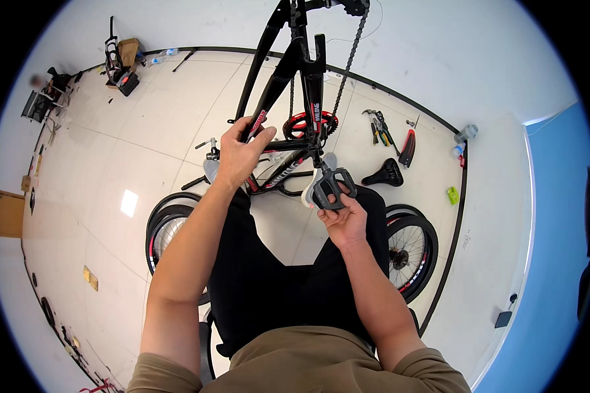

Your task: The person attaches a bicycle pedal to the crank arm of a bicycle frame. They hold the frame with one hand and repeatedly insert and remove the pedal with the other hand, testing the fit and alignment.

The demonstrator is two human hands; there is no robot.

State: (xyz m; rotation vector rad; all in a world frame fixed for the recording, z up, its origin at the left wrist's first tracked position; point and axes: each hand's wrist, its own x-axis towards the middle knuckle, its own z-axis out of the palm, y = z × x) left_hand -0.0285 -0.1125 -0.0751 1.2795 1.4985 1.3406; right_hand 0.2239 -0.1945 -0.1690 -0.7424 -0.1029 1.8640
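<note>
A black bicycle frame [283,75] stands in front of me, its tubes marked in red and white. My left hand [240,149] is wrapped round one of its tubes. A grey bicycle pedal [333,187] sits at the end of a black crank arm [317,157], and my right hand [345,217] grips the pedal from below. Beyond the crank is a red and black chainring [297,124], with a bicycle chain [349,62] hanging down to it from above. My fingers partly cover the pedal.
Bicycle wheels lie on both sides of my legs, one at the left [167,229] and one at the right [410,252]. A black saddle [383,173], several hand tools [381,133] and a red and black mudguard [408,148] are on the tiled floor. Bottles [465,134] stand by the right wall.
</note>
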